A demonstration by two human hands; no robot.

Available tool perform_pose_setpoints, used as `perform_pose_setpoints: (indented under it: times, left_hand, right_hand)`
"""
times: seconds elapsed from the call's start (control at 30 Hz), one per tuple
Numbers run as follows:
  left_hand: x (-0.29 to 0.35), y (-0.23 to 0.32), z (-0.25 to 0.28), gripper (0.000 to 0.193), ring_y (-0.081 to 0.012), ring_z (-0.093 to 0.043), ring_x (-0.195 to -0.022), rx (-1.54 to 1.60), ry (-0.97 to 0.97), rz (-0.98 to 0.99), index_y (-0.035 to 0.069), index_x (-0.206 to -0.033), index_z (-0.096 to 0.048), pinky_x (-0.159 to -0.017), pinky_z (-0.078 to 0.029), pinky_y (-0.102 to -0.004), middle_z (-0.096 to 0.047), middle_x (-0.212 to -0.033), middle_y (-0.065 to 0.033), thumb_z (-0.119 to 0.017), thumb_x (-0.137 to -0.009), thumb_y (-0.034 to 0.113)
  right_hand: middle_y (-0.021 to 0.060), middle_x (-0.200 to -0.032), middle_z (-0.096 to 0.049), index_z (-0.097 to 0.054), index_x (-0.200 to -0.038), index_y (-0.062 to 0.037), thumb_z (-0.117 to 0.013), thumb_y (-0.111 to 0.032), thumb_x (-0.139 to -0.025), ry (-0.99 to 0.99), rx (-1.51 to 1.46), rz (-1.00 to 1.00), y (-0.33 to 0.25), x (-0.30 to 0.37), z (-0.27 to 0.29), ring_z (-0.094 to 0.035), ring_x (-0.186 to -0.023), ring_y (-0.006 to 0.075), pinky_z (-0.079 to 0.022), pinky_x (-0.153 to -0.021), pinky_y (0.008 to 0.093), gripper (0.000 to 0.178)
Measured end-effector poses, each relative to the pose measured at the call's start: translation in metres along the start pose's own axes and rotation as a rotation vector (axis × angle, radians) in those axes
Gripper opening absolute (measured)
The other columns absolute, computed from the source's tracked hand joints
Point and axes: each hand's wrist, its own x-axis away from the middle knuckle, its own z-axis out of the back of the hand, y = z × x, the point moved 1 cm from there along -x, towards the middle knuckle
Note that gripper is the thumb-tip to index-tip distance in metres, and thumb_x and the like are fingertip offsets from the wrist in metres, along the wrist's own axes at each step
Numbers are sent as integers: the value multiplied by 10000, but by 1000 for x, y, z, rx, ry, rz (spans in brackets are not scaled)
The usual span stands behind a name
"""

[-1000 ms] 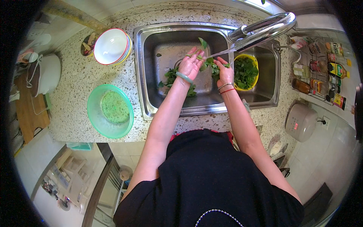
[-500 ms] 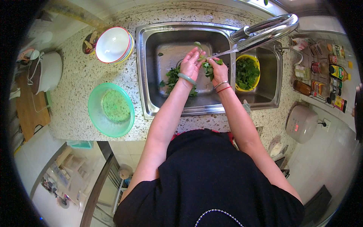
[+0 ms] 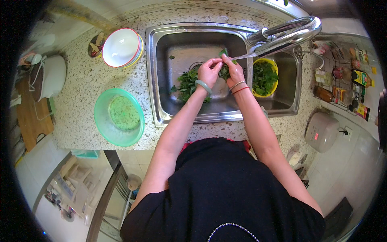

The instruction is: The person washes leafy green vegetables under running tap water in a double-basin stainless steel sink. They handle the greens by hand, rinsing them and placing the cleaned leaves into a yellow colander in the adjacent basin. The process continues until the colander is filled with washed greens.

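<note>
Over the left basin of the steel sink, my two hands meet close to the running water. My left hand is closed, its thumb and fingertips pinched at the greens next to my right hand. Held in my right hand are leafy greens, partly hidden by the fingers; a leaf sticks up above the fingertips. A loose pile of leafy greens lies in the basin below my left hand. In the right basin, a yellow basket holds more green leaves.
The chrome faucet reaches over the sink from the right. On the counter to the left stand a green plastic basin and stacked bowls. A rack of bottles and jars is at the far right.
My left hand has turned from palm-up with spread fingers to a pinch against the greens. My right hand has shifted slightly up, and the two hands are now closer together.
</note>
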Motion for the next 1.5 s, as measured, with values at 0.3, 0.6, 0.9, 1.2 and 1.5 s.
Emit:
perform_pose_setpoints:
  times: [0.3, 0.6, 0.9, 1.2, 1.5]
  left_hand:
    - [-5, -18, 1, 260, -100, -506, -934, 518, 51, 276, 101, -1082, -543, -767, -411, -249, -543, -1063, -5, -487, -891, 269]
    - [-16, -82, 33, 306, -281, -426, -1131, -413, 245, 150, 71, -1007, -622, -947, -325, -305, -452, -1210, -186, -523, -827, 298]
    - [-62, -111, 111, 389, -308, -88, -1324, -1166, 281, 325, 177, -1140, -545, -969, -277, -499, -56, -1441, -130, -529, -768, 290]
    - [-14, -93, 67, 396, -284, -311, -1225, -1356, -134, 447, 233, -1156, -522, -961, -268, -491, -317, -1355, -97, -567, -780, 347]
    - [-9, -55, 70, 336, -256, -484, -1070, -1516, -305, 576, 214, -1061, -576, -878, -289, -491, -532, -1149, -60, -621, -733, 274]
  right_hand:
    - [89, -902, -588, -551, -1004, 2, -546, 39, -738, -65, -102, 32, 0, 11, -7, -586, -770, 194, -494, -676, 301, 269]
    - [45, -711, -530, -531, -876, -40, -644, -248, -790, 108, -122, -79, -5, -5, 13, -545, -624, 182, -489, -555, 350, 252]
    - [51, -659, -510, -589, -934, -4, -583, -34, -756, 102, -131, -132, 13, -7, 17, -533, -561, 178, -466, -519, 296, 180]
    - [112, -856, -580, -544, -1026, 16, -521, 20, -767, 162, -96, -183, 33, -21, 38, -554, -634, 178, -469, -557, 267, 260]
    - [124, -911, -619, -549, -1030, 15, -529, 14, -784, 48, 41, -217, 35, -11, 34, -563, -662, 165, -475, -587, 262, 246]
